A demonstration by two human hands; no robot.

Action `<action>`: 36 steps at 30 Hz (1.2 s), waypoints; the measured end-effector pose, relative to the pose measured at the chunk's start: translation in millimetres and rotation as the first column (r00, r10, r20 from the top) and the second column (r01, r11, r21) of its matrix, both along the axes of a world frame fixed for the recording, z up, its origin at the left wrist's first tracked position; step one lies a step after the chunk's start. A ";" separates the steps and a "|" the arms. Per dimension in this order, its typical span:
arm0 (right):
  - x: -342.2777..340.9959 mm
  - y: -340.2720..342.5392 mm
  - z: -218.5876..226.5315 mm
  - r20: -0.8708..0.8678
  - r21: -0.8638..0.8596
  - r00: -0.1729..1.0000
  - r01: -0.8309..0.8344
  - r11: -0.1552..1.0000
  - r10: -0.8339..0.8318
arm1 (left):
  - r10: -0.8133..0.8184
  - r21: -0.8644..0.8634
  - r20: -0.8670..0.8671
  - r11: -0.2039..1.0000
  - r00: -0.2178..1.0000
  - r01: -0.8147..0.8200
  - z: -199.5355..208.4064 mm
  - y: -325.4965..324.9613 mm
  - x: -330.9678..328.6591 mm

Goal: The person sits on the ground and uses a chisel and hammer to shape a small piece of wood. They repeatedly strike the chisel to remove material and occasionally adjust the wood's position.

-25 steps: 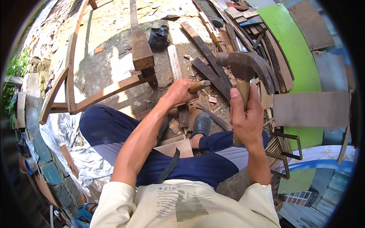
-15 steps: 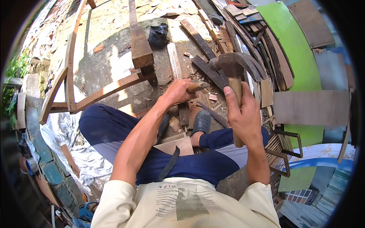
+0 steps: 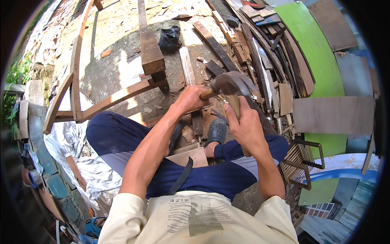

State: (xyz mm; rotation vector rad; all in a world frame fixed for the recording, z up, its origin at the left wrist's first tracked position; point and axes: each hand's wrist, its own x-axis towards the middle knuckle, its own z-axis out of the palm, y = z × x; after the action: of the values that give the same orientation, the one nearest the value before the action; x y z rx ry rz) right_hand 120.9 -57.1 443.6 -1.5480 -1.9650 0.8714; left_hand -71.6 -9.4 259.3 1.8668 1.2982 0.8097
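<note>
My left hand point(image 3: 191, 99) is closed around a wooden tool handle point(image 3: 206, 94), whose butt end sticks out to the right; the rest of the tool is hidden. My right hand point(image 3: 245, 124) grips the wooden shaft of a claw hammer point(image 3: 232, 84). The hammer's head, slightly blurred, is at the butt of that handle, touching it or very near. Beneath my left hand runs a narrow wooden board point(image 3: 197, 122), lying lengthwise between my feet. A pale flat piece of wood point(image 3: 195, 157) lies closer to me, by my legs.
A wooden frame point(image 3: 118, 99) stands at the left, with a thick beam point(image 3: 152, 57) reaching away from me. Stacked planks point(image 3: 292, 61) lie at the right beside a green panel point(image 3: 325, 73). A slatted wooden rack point(image 3: 302, 160) is near my right knee. White cloth point(image 3: 89, 171) lies at the left.
My right hand has swung the hammer down and left, bringing its head to the handle in my left hand. The left hand has stayed in place.
</note>
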 end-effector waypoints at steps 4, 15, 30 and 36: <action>-8.4 1.8 27.2 0.000 -0.113 0.999 0.032 0.993 -0.032 | 0.044 -0.005 0.003 0.999 0.999 -0.044 -6.1 -3.9 -2.6; -7.0 -3.0 25.2 -0.062 0.006 0.995 0.077 0.997 -0.077 | -0.014 -0.016 -0.041 1.000 0.999 0.014 -11.0 0.8 -1.7; -2.8 7.4 -2.3 0.170 -0.068 0.985 -0.025 0.997 0.036 | -0.025 0.031 -0.065 0.999 0.998 0.027 -10.4 2.6 2.1; -6.9 -12.2 28.9 -0.130 0.029 0.983 0.132 0.991 -0.127 | -0.059 -0.029 -0.098 0.998 0.993 0.057 -18.5 6.2 -1.0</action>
State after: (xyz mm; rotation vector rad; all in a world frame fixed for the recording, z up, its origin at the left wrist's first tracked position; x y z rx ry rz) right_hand 114.0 -69.3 472.5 -1.5400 -1.7599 0.8528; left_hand -72.5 -3.2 240.7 1.9357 1.3024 0.6740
